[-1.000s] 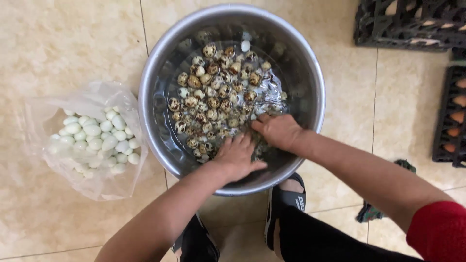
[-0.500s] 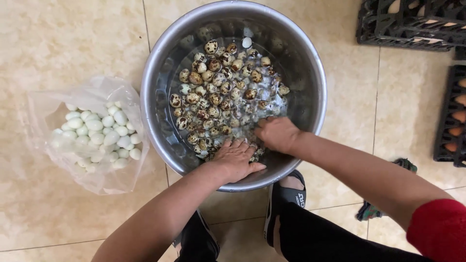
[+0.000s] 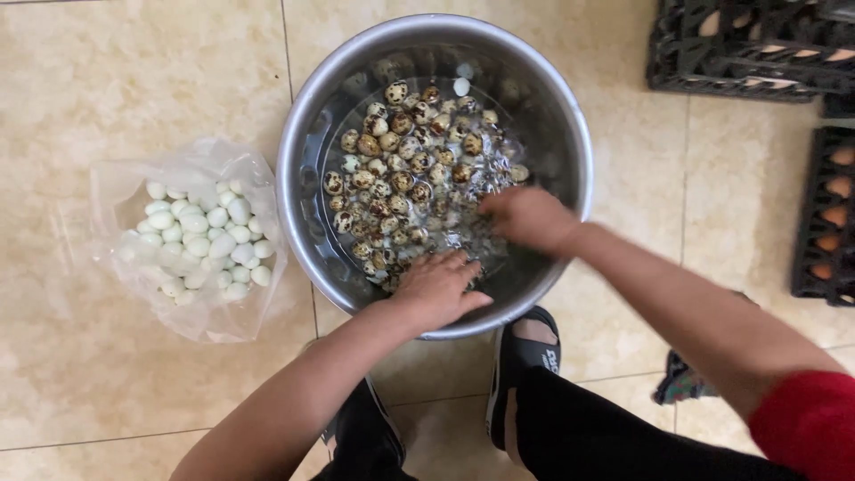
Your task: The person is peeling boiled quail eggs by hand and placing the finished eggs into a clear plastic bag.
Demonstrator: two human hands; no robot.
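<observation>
Head view: right hand (image 3: pixel 527 216) has shifted farther into the steel basin (image 3: pixel 303 151), blurred, grip unclear. Left hand (image 3: pixel 438 287) lies spread, palm down, on speckled quail eggs (image 3: pixel 401 169) as before.

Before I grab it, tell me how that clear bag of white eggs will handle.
The clear plastic bag lies slumped and crinkled on the tiled floor, so it would likely sag when lifted. Its mouth looks open; the small white peeled eggs could roll out. They look smooth, probably slippery and easily squashed.

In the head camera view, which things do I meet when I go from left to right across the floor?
Clear plastic bag of white peeled eggs → metal bowl of speckled eggs in water → black egg trays at the right edge.
</observation>
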